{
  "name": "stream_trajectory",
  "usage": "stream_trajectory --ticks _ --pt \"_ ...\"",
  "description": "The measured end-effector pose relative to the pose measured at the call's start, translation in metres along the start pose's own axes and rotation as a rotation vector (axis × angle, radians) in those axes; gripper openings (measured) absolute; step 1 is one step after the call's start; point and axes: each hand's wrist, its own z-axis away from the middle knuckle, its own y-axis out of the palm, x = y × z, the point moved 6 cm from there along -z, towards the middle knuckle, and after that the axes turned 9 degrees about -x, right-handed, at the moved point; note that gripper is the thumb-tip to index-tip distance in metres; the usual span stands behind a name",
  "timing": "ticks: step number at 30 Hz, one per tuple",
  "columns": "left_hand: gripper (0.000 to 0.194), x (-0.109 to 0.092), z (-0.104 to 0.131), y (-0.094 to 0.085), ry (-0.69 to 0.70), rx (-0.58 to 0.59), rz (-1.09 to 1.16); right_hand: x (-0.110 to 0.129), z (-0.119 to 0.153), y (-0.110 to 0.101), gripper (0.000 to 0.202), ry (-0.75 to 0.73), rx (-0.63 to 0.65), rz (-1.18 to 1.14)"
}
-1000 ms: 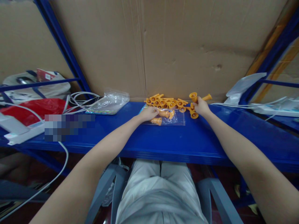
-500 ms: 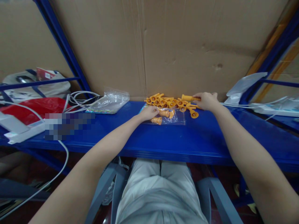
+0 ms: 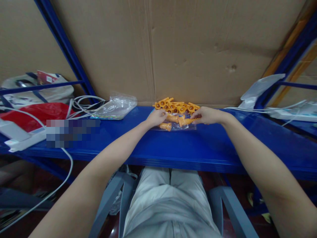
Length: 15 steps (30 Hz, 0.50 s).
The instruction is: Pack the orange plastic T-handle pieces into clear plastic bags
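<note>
On the blue desk (image 3: pixel 173 148), your biggest risk looks like the loose pile (image 3: pixel 162 103) up against the cardboard (image 3: pixel 198 66): the round pieces lie across one another at all angles, so a knock from your knuckles could set several rolling. Next is the clear bag (image 3: pixel 177 127), lying flat at the near side of the pile; the film looks thin and slick, so a tug from either side could slide or crumple it and shift the orange pieces (image 3: pixel 165 126) that seem to lie in it. Your left hand (image 3: pixel 157 118) sits at the bag's left end with its fingers curled in; you can't tell from here whether they pinch the film. Your right hand (image 3: pixel 209 115) is closed on the narrow end of one orange piece (image 3: pixel 185 122), wide end pointing left over the bag. Held by that thin end, it could tip or twist if the fingertips loosen, and its flared rim could catch on the film or a neighbour

As for looks, the pile is a low, bright orange jumble, many mouths turned towards you. Each piece is smooth, plastic-looking and funnel-shaped, with a slim stem, a flaring mouth and a darker spot deep inside
</note>
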Motion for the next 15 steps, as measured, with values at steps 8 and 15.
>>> stream_trajectory --ticks 8,15 --pt "0.036 0.026 0.006 -0.034 -0.283 -0.072 -0.316 0.008 -0.011 0.016 0.021 -0.078 -0.081 -0.154" --pt "0.056 0.036 0.008 -0.025 -0.297 0.116 -0.401 0.012 -0.017 0.03 0.027 -0.106 -0.129 -0.229"
